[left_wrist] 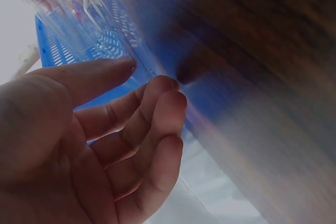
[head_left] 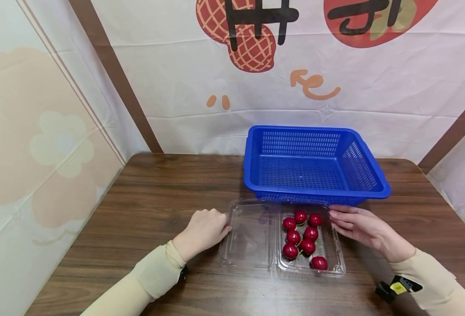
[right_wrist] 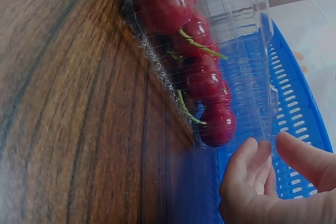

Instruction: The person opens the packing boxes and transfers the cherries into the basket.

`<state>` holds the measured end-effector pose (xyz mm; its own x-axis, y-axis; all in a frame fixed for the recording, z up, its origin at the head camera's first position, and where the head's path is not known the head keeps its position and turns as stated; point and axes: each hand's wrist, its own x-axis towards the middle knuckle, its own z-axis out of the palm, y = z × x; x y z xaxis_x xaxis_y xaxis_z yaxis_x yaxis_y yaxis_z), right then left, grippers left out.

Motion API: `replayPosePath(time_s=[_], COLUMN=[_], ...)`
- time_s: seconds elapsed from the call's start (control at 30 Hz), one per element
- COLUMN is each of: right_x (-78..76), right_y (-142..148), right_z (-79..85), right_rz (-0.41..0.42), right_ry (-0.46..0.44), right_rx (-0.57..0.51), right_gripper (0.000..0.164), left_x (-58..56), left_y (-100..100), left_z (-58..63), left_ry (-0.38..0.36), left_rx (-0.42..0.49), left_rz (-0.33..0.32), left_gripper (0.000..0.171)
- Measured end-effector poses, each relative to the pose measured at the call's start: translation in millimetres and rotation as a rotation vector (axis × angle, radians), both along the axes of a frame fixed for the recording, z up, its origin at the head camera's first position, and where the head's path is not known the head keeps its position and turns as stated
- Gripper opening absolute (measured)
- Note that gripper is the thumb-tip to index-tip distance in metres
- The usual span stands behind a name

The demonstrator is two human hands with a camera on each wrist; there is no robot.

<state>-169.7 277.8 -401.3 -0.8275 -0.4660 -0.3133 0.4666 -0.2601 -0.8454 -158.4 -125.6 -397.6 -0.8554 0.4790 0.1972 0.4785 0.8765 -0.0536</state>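
A clear plastic clamshell box (head_left: 340, 259) lies opened flat on the table, its hinged lid (head_left: 252, 237) to the left. Several shiny red cherries (head_left: 293, 237) sit in the right half, some showing green stems (right_wrist: 195, 43). At the lid's left edge, my left hand (head_left: 202, 232) has its fingers curled under and the edge between thumb and fingertips. My right hand (head_left: 364, 228) pinches the box's rim at the far right corner, thumb on one side and fingers (right_wrist: 241, 166) on the other.
Just behind the box stands a blue perforated plastic basket (head_left: 252, 171) with nothing in it. The wooden table (head_left: 169, 188) ends at a printed cloth backdrop (head_left: 177, 79). More printed cloth (head_left: 59, 197) hangs along the left side.
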Motion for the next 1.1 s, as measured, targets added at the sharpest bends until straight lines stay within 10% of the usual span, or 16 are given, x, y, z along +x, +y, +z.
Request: replayPosePath(time_s=[0.3, 0.6, 1.1], right_x=[2.1, 8.4, 18.1], right_y=[-2, -2, -6], right_z=[1.3, 5.1, 13.9], right_rz=[-0.042, -0.07, -0.139], right_ry=[0.054, 0.158, 0.291], right_rx=[0.116, 0.303, 0.555], right_gripper=[0.016, 0.023, 0.022], left_x=[-0.4, 6.5, 0.4], left_y=[3, 24, 48], left_z=[-1.4, 7.4, 15.5], left_ry=[0.052, 0.228, 0.23], left_rx=[0.011, 0.122, 0.191], left_rz=[0.0, -0.161, -0.307], left_gripper=[0.028, 0.013, 0.012])
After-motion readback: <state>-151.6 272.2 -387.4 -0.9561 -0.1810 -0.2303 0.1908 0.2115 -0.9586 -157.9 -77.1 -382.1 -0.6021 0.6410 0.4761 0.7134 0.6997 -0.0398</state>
